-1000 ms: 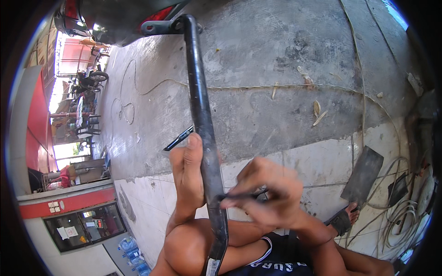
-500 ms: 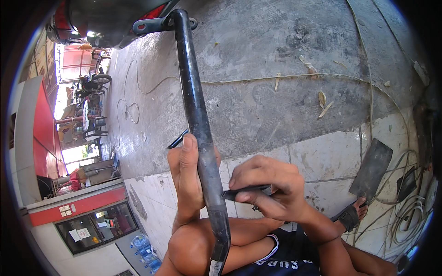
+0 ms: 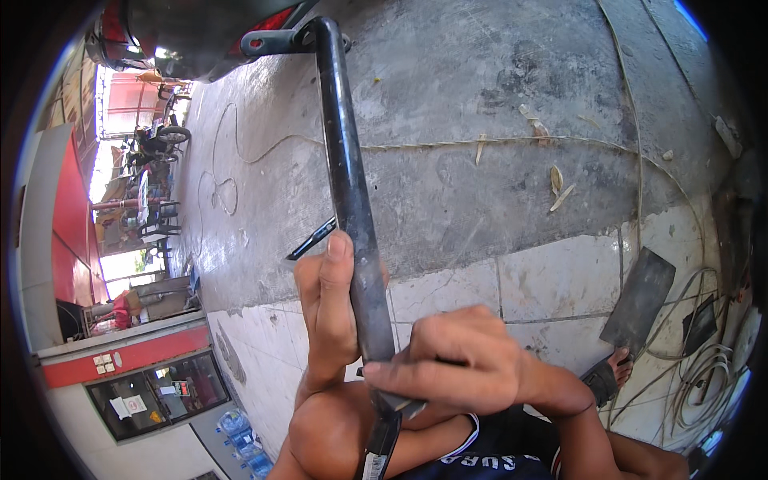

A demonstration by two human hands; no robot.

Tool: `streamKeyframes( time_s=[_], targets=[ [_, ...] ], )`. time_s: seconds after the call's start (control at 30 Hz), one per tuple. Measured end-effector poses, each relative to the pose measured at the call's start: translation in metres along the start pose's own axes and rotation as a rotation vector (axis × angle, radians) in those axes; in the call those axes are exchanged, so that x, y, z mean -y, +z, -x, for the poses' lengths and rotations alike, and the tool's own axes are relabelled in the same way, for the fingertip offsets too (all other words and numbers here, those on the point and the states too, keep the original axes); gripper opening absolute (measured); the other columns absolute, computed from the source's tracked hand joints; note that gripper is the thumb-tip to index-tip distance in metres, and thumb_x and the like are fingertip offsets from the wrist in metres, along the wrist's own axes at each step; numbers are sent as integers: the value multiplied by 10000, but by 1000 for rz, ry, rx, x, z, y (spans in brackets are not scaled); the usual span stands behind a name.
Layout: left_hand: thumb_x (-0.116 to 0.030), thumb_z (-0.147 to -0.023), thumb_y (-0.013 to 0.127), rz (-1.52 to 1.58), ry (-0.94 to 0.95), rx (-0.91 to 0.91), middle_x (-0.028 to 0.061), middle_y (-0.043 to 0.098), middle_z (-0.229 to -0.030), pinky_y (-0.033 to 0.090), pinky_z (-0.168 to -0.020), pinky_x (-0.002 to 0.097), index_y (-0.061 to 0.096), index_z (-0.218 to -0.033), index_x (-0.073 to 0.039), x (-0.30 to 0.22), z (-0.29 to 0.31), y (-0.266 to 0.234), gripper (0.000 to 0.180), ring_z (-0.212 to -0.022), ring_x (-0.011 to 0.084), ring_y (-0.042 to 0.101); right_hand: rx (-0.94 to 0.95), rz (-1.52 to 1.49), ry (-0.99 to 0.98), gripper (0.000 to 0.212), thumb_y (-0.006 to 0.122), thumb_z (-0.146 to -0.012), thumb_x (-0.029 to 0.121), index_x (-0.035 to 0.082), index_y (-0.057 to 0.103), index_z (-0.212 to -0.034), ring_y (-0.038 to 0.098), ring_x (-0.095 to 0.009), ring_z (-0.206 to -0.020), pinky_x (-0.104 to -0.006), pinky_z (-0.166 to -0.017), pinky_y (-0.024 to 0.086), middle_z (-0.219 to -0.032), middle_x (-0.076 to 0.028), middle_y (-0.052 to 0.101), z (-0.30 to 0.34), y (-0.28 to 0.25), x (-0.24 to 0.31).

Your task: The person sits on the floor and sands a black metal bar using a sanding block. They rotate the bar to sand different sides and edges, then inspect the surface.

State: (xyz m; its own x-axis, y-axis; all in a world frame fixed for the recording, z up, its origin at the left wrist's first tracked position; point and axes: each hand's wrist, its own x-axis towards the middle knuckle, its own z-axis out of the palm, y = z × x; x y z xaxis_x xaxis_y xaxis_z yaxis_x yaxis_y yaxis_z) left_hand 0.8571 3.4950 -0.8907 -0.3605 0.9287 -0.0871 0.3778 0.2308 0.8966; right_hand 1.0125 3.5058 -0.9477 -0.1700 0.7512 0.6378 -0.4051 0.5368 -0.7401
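A long black metal tube (image 3: 346, 152) runs up the middle of the view, with a flat bracket (image 3: 276, 42) at its far end and a bend near my lap. Its far part is glossy, while the stretch by my hands looks dull grey. My left hand (image 3: 326, 292) is closed around the tube, thumb lying along its side. A narrow dark strip (image 3: 314, 238) juts out left of the tube, just above that thumb. Lower down, my right hand (image 3: 464, 360) pinches a folded black piece of sandpaper (image 3: 404, 406) against the tube. My fingers partly hide the sandpaper.
A dark vehicle's rear with red lights (image 3: 192, 36) stands at the far left. A cord (image 3: 480, 142) crosses the concrete floor, with scraps (image 3: 557, 180) nearby. At right lie a dark rectangular sheet (image 3: 638, 296) beside my foot and a coiled hose (image 3: 700, 392). Water bottles (image 3: 244, 440) stand lower left.
My right hand has moved left and down with the sandpaper, from the tube's side to over its lower part. My left hand keeps its grip; the tube has shifted slightly right.
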Motion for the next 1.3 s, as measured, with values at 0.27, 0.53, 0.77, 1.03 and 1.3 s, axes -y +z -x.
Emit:
streamKeyframes(
  time_s=[0.27, 0.53, 0.77, 1.03, 1.3],
  targets=[
    [-422, -1141, 450, 10, 62, 34, 4, 556, -581, 321, -483, 290, 623, -677, -12, 0, -3, 0, 643, -507, 83, 450, 58, 22, 70, 334, 837, -694, -13, 74, 823, -1016, 572, -131, -527, -282, -453, 407, -684, -11, 494, 1, -6, 8],
    [-380, -1145, 466, -8, 45, 17, -10, 476, -533, 255, -483, 363, 523, -605, -7, 12, -1, -2, 659, -504, 91, 342, 99, 52, 95, 457, 806, -616, -46, 89, 823, -1052, 585, -156, -572, -294, -477, 419, -717, -20, 512, -2, -8, 7],
    [-457, -1166, 290, 77, -74, 104, 80, 555, -705, 371, -617, 350, 620, -794, 46, 31, 4, -26, 707, -680, 133, 467, 201, 102, 217, 362, 878, -677, 1, 114, 832, -1018, 576, -167, -568, -310, -479, 413, -711, -37, 522, -17, -11, 24],
    [-745, -1038, 16, -28, 79, 243, 99, 659, -773, 444, -714, 344, 664, -836, 19, 38, -4, -22, 1023, -722, 210, 587, 325, 211, 270, 328, 909, -667, 33, 123, 823, -970, 512, -135, -537, -309, -475, 385, -674, -11, 489, -24, -19, 31],
    [-420, -1128, 402, -72, 253, 140, 150, 391, -526, 279, -514, 437, 493, -615, 0, 30, -6, -10, 670, -487, 345, 369, 218, 274, 143, 321, 922, -646, 44, 112, 829, -945, 503, -134, -514, -291, -452, 350, -666, 0, 494, -25, -11, 21]
  ],
)
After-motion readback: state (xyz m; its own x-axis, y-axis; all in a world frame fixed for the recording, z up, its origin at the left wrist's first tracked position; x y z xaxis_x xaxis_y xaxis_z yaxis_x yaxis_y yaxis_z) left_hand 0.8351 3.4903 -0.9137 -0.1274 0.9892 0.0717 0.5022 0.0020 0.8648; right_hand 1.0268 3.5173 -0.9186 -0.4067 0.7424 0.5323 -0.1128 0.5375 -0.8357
